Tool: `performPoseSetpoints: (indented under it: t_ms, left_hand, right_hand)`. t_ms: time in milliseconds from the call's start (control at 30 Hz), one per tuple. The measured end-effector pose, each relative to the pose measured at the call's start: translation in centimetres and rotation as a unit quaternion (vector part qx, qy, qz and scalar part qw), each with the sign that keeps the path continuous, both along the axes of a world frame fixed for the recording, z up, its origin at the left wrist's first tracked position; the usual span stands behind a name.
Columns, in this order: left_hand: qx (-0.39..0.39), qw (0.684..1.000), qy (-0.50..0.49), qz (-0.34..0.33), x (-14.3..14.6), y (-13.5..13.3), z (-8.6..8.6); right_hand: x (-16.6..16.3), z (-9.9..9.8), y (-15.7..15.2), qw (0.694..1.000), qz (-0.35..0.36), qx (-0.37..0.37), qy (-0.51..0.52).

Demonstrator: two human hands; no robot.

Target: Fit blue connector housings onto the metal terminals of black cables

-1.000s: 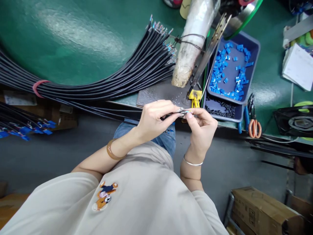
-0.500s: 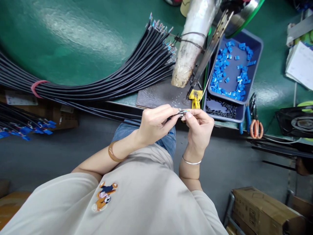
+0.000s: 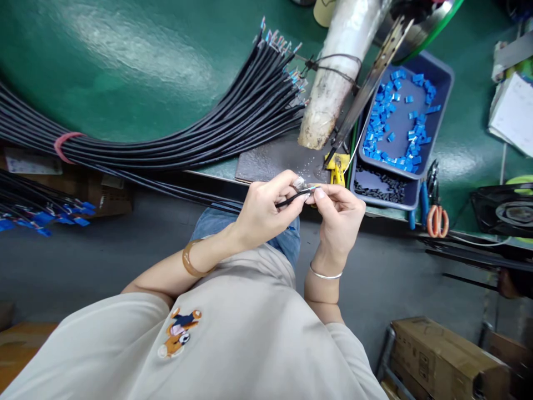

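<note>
Between thumb and fingers, my left hand [image 3: 268,208] pinches a black cable [image 3: 290,198] close to its stripped end. From that end thin coloured wires [image 3: 313,188] stick out, and my right hand [image 3: 339,214] pinches them at their tips. A small whitish, clear-looking piece [image 3: 298,182] shows at my left fingertips; its kind I cannot make out. Both hands are over the table's front edge. Just beyond them lie a dark mat [image 3: 266,162] with white specks and a yellow tool [image 3: 338,166].
A thick bundle of black cables [image 3: 183,147] with a red tie spans the left. Wrapped pole [image 3: 328,83] and metal arm [image 3: 370,75] reach down centrally. A bin [image 3: 443,83] of blue connectors, scissors [image 3: 437,219] and a fan [image 3: 506,208] are to the right. Cardboard boxes [image 3: 441,344] stand lower right.
My left fingers have shifted, so more of the black cable and the whitish piece now show. My right hand still pinches the wire tips. The view has moved slightly.
</note>
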State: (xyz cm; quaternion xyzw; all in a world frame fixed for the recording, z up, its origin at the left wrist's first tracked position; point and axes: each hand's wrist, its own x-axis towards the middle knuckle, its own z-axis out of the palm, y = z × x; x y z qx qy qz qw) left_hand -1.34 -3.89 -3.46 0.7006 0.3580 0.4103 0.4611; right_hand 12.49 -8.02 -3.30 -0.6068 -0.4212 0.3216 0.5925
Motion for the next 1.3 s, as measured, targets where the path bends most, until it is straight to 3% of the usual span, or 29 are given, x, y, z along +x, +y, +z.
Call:
performPoseSetpoints:
  t_ms: [233, 400, 467, 533, 633, 733, 833, 1300]
  left_hand:
    - [-0.015, 1.0, -0.006, -0.024, -0.1, 0.3, 0.1]
    - [0.009, 1.0, -0.013, 0.001, 0.2, -0.3, -0.4]
    - [-0.014, 1.0, -0.025, 0.012, 0.3, -0.5, -0.5]
    - [-0.061, 0.997, -0.044, 0.01, 0.2, -0.5, -0.4]
    - [-0.145, 0.985, -0.084, -0.038, -0.2, 0.0, 0.2]
    - [-0.218, 0.961, -0.135, -0.107, -0.7, 0.9, 0.8]
    - [-0.255, 0.943, -0.164, -0.135, -0.9, 1.4, 1.0]
    - [-0.293, 0.926, -0.152, -0.182, -1.0, 2.1, 1.1]
  right_hand:
    - [0.4, 0.0, 0.1, 1.0, -0.013, -0.013, -0.013]
    - [-0.1, -0.1, 0.1, 0.999, -0.006, -0.015, -0.032]
    - [-0.9, -0.2, -0.3, 0.992, -0.047, -0.004, -0.114]
    - [-1.7, -0.4, -0.7, 0.966, -0.096, 0.029, -0.24]
    - [-2.1, -0.4, -1.2, 0.929, -0.118, 0.087, -0.34]
    - [-1.5, 0.1, -1.2, 0.964, -0.091, 0.07, -0.241]
    - [-0.8, 0.8, -0.9, 0.987, -0.037, 0.033, -0.155]
    - [-0.1, 1.1, -1.1, 0.988, 0.02, 0.04, -0.146]
